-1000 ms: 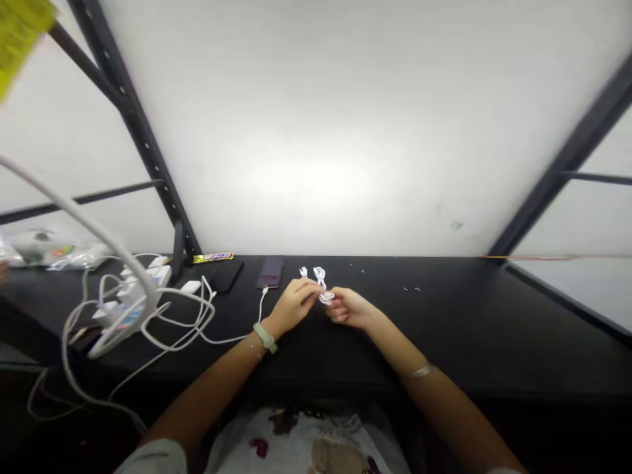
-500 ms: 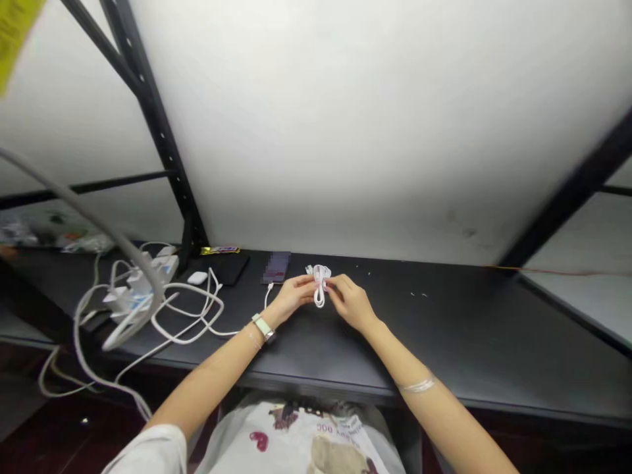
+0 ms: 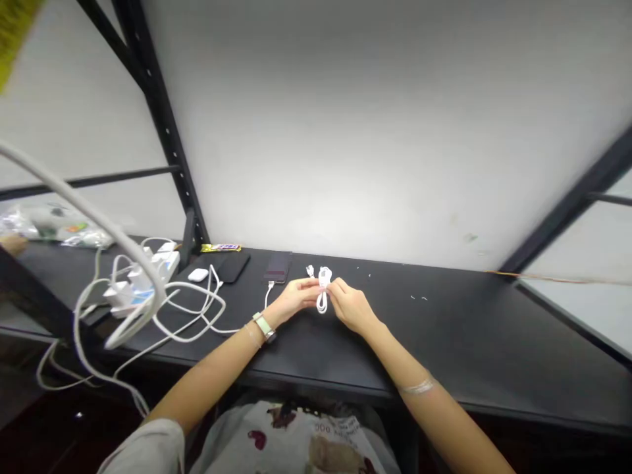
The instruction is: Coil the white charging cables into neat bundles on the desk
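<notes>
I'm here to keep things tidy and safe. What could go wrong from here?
The bundled white cable sits at the fingertips of the left hand and right hand, so its folded loops might slip or spring apart if the grip loosens.

The charging lead at the phone passes out of sight behind the left arm, so moving that arm could tug the phone.

The loose white cables lie in open loops beside that arm and could snag it.

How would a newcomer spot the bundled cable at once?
On the black table, find where the left hand and right hand are close together. They hold the white cable bundle between them. Unlike the loose white cables at the left, it is gathered into compact loops.
</notes>
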